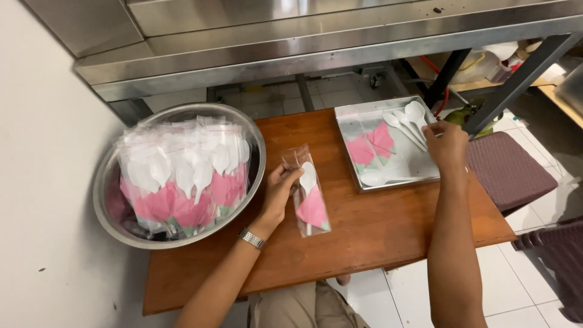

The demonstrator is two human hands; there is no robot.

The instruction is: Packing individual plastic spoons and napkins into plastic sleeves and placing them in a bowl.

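At the far left a steel bowl (106,182) stands on the wooden table (376,234), full of packed bags. Beside it the left hand (278,189) pinches a clear bag (308,193) holding a white spoon and a pink napkin; keeping that bag flat and its mouth open would help. The right hand (447,144) reaches over the metal tray (347,115), fingers (432,127) closing narrowly on a loose spoon (416,113); best lifted singly.

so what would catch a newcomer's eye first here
The big steel bowl at the left, crammed with clear packets of white spoons and pink napkins. Next, the left hand holding one such packet on the wooden table, while the right hand reaches into a metal tray.
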